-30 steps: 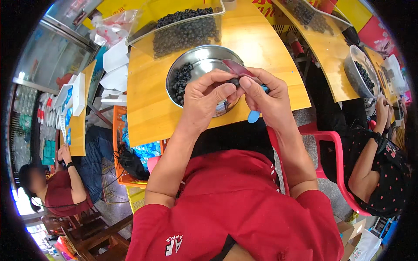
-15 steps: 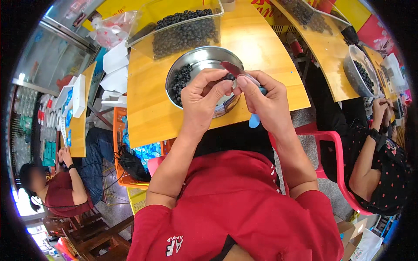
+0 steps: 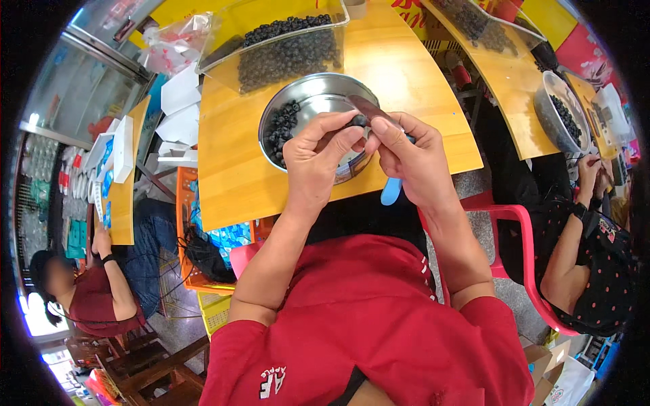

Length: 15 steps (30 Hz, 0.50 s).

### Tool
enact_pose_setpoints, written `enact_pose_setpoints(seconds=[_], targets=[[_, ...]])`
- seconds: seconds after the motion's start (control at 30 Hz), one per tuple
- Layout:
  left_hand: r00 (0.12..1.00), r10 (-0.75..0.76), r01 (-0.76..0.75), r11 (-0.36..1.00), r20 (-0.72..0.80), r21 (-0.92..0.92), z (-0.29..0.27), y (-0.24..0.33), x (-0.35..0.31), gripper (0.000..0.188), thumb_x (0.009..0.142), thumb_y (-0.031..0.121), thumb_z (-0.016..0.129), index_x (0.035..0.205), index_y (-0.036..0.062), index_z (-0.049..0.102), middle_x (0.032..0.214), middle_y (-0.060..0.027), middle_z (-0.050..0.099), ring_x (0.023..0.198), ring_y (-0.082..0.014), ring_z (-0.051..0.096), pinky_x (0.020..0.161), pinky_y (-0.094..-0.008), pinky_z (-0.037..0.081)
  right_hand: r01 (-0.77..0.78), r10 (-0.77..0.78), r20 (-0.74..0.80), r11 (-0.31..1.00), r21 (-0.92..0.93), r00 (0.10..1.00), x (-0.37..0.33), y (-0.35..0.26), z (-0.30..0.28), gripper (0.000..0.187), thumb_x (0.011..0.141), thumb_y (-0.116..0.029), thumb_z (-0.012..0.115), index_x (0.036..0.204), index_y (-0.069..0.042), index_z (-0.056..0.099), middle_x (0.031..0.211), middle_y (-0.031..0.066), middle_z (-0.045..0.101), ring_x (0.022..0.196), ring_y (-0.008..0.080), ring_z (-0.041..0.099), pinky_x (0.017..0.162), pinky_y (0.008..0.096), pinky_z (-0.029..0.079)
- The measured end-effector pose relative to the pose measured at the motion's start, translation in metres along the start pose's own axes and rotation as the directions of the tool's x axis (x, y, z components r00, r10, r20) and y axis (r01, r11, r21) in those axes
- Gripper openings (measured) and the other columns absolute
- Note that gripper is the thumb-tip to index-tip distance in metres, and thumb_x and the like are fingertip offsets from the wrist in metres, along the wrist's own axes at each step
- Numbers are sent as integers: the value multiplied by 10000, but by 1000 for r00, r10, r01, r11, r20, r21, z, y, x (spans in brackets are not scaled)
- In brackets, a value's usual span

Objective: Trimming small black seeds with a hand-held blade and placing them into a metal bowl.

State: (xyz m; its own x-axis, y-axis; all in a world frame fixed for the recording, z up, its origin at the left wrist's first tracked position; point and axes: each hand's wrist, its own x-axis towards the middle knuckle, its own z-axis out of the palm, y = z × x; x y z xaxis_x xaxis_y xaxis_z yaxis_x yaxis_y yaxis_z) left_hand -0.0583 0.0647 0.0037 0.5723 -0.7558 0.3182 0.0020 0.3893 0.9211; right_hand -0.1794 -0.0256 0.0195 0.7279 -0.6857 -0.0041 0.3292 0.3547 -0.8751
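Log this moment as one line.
left hand: pinches dark berry | right hand: holds blue-handled knife | under: steel bowl

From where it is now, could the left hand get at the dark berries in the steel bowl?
Probably yes. The left hand sits just over the steel bowl's near rim, pinching one small dark berry; the loose berries lie uncovered beside it.

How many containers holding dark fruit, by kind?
Clear plastic tubs: 2, near, far right
Metal bowls: 2, one under the left hand and right hand at, one at right
Total: 4
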Motion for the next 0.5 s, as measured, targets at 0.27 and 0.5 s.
enact_pose_setpoints(seconds=[0.27, 0.5], targets=[[985, 148, -155, 984, 89, 85, 3, 5, 1, 215, 841, -60, 630, 1052, -29, 655, 1004, -84, 636, 863, -133, 634, 767, -249, 530, 20, -23, -42, 996, -84, 999, 2, -4, 3, 167, 897, -167, 648, 932, -3, 641, 716, 21, 635, 459, 10, 403, 405, 168, 272], [990, 119, -127, 984, 75, 121, 5, 3, 4, 213, 835, -52, 637, 1046, -32, 656, 973, -77, 632, 848, -122, 628, 746, -235, 514, 37, -40, -59, 998, -57, 997, 4, -1, -3, 145, 905, -150, 634, 903, -5, 636, 689, 19, 610, 435, 14, 395, 387, 175, 262]])
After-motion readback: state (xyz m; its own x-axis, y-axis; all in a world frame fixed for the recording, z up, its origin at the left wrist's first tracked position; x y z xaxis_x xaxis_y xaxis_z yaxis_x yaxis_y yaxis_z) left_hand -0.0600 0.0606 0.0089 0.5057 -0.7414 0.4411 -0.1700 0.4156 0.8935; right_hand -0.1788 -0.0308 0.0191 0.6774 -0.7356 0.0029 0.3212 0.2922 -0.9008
